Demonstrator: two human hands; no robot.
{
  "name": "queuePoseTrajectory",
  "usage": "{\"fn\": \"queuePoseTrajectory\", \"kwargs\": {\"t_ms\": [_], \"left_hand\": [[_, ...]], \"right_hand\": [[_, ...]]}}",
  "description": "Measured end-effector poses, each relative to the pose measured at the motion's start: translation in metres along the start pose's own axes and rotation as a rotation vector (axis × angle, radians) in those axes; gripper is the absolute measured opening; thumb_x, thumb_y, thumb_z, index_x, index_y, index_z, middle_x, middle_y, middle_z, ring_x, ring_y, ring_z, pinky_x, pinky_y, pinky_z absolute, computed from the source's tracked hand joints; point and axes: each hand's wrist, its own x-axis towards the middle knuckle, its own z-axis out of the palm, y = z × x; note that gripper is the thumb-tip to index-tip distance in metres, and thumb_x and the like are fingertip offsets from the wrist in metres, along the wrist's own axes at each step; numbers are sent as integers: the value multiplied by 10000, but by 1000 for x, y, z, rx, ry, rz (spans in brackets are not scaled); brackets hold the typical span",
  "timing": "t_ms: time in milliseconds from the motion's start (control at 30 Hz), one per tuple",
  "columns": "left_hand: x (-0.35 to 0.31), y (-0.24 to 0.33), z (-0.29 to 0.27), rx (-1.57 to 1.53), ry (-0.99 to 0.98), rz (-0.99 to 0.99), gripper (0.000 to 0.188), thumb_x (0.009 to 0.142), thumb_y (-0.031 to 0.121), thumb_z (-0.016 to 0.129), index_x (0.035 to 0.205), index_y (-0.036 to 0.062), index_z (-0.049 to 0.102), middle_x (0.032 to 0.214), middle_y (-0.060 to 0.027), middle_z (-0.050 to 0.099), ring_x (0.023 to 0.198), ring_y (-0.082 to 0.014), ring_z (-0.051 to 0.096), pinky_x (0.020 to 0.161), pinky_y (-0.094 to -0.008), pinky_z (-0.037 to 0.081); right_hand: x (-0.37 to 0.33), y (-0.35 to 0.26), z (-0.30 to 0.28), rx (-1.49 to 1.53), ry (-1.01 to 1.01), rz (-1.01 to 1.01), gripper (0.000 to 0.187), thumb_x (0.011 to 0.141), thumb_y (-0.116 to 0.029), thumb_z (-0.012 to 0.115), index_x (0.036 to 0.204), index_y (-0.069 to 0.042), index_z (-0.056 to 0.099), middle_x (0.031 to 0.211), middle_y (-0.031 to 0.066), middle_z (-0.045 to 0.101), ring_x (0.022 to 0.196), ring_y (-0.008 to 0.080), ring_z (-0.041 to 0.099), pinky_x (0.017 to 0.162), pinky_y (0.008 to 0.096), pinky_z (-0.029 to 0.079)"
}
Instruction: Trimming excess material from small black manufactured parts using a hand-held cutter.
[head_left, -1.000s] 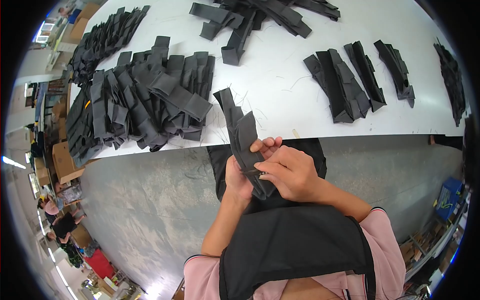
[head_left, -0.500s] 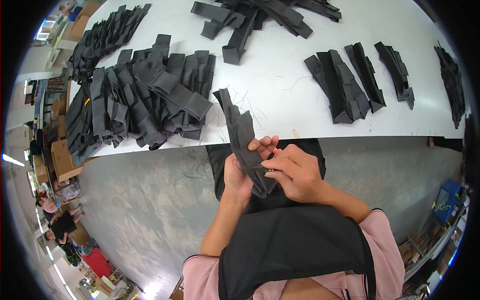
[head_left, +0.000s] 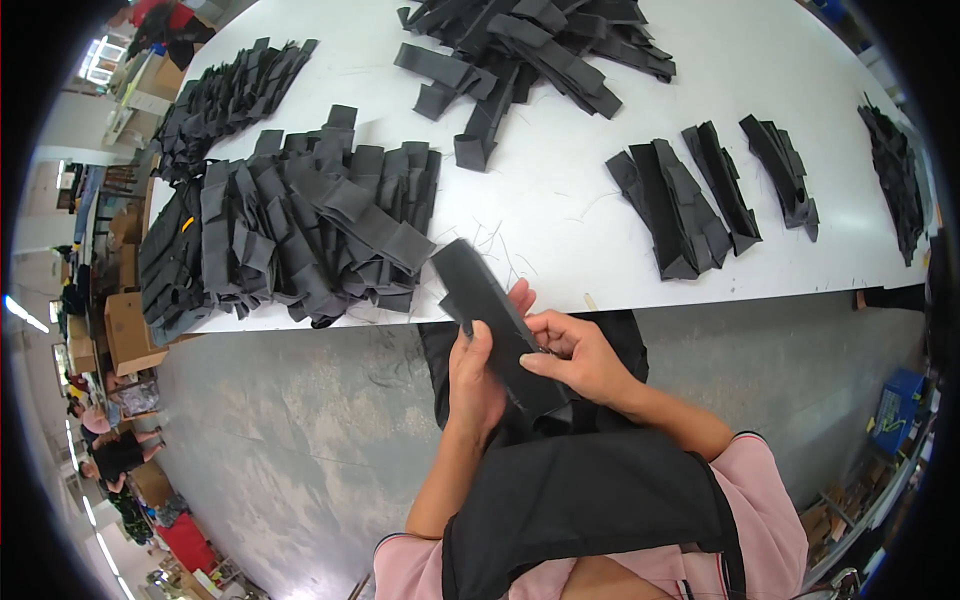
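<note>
A folded black fabric strip [head_left: 488,312] slants up from my lap toward the table edge, its broad flat side turned up. My left hand [head_left: 474,378] is wrapped around it from the left, thumb lying on its near-left edge and fingertips showing past the far side. At its right edge, my right hand [head_left: 588,362] pinches the strip between thumb and curled fingers. A small dark metal bit shows by the right fingers; most of it is hidden, so its kind is unclear. The strip's lower end rests over my black apron [head_left: 590,490].
On the white table [head_left: 540,225] lie a big heap of black strips [head_left: 320,220] at left, another pile [head_left: 540,50] at the back and several folded strips [head_left: 670,210] at right. Loose threads lie near the front edge. Cardboard boxes [head_left: 135,333] stand at far left.
The strip has been turned so its flat face shows. My left thumb now lies on it, and my right hand has shifted from the strip's middle to its right edge. The view has tilted slightly.
</note>
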Motion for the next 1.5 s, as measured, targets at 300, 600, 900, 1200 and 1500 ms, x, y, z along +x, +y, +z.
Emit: {"fn": "queuePoseTrajectory", "kwargs": {"t_ms": [300, 600, 900, 1200, 1500], "left_hand": [[-4, 4, -20, -172, -44, -121, 472, 906, 361, 535, 1240, 46, 425, 1083, -102, 564, 928, -193, 595, 776, -350, 534], [-12, 21, -21, -81, 54, -30, 452, 945, 348, 471, 1312, 126, 328, 982, -46, 521, 842, -134, 594, 663, -289, 547], [-6, 18, -23, -38, 53, -111, 408, 939, 296, 506, 1271, 107, 362, 913, -57, 556, 762, -130, 599, 662, -269, 541], [-2, 15, -13, 49, -52, -192, 418, 813, 41, 621, 1183, 41, 425, 906, -102, 619, 724, -160, 622, 666, -278, 524], [0, 36, -4, 156, 50, -159, 334, 761, 30, 615, 1059, -15, 471, 820, -140, 601, 678, -221, 611, 646, -323, 519]], "right_hand": [[-19, -10, 14, -485, 327, -298, 355, 806, 33, 527, 1158, -5, 498, 950, 43, 522, 824, 117, 518, 758, 241, 436], [33, -19, 12, -934, 70, -611, 278, 735, 49, 548, 1012, 26, 538, 874, 132, 482, 742, 237, 523, 645, 289, 434], [18, -26, 11, -916, 154, -602, 265, 720, 54, 589, 976, -15, 575, 831, 127, 500, 676, 237, 530, 539, 299, 436], [7, -21, -1, -826, 305, -565, 255, 733, 50, 588, 983, 2, 575, 847, 139, 523, 746, 263, 561, 642, 322, 454], [27, -21, -1, -946, 328, -593, 259, 740, -37, 653, 994, -71, 621, 819, 78, 550, 624, 231, 577, 525, 315, 451]]}}
